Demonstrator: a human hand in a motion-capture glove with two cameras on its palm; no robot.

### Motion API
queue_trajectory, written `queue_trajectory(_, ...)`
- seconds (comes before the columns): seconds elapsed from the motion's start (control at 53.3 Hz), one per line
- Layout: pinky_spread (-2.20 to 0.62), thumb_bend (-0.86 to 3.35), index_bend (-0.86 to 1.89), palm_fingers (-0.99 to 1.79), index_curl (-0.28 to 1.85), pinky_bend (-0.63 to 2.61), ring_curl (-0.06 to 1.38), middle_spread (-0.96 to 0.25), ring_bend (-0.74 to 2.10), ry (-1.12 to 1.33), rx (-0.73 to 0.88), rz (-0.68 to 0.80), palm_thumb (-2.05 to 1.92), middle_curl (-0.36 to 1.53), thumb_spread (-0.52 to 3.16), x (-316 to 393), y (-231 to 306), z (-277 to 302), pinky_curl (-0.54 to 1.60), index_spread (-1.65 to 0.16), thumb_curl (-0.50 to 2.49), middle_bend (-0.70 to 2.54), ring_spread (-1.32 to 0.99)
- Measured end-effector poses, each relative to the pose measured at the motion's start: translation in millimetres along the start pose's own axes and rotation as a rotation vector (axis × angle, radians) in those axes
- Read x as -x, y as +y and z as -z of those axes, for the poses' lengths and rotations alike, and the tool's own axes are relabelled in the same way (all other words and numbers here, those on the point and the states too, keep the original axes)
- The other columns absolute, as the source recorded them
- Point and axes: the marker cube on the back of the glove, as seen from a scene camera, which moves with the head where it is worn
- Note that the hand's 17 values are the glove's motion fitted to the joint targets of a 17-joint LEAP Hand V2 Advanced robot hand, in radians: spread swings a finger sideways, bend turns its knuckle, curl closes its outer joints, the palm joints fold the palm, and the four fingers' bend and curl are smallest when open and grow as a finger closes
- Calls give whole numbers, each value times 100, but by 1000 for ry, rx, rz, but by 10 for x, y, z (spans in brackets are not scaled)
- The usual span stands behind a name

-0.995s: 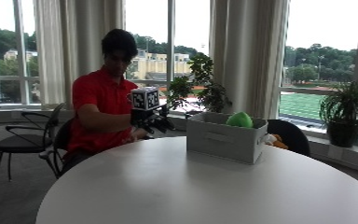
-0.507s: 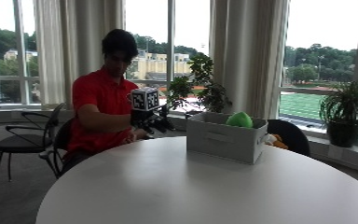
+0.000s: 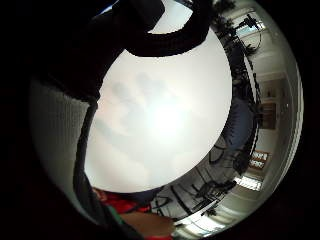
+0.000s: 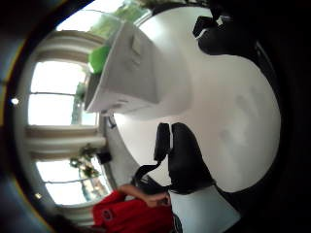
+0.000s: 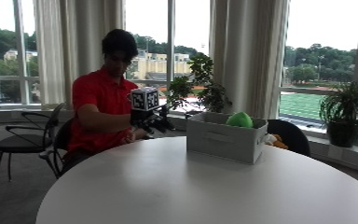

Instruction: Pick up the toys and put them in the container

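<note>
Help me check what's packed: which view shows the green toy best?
The outside view: the green toy pokes above the box rim. The thumb side palm view shows it distorted; the little finger side view shows none.

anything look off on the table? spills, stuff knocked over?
Nothing stands out. The grey container sits upright on the white table, with a green toy poking above its rim. The gloved right hand hovers beside it, holding nothing visible.
</note>
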Motion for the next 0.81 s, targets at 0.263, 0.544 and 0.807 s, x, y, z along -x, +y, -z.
queue_trajectory(0.263, 6, -1, 42, 15, 48, 57, 33, -16, 20, -6, 6, 3, 8, 31, 130, 3, 24, 13, 35, -43, 35, 18, -12)
queue_trajectory(0.544, 6, -1, 42, 15, 48, 57, 33, -15, 20, -5, 6, -8, 8, 31, 130, -17, 0, -3, 34, -43, 36, 18, -13)
queue_trajectory(0.807, 6, -1, 42, 15, 48, 57, 33, -16, 20, 1, 4, 1, 8, 31, 130, 33, 29, -44, 34, -43, 36, 18, -13)
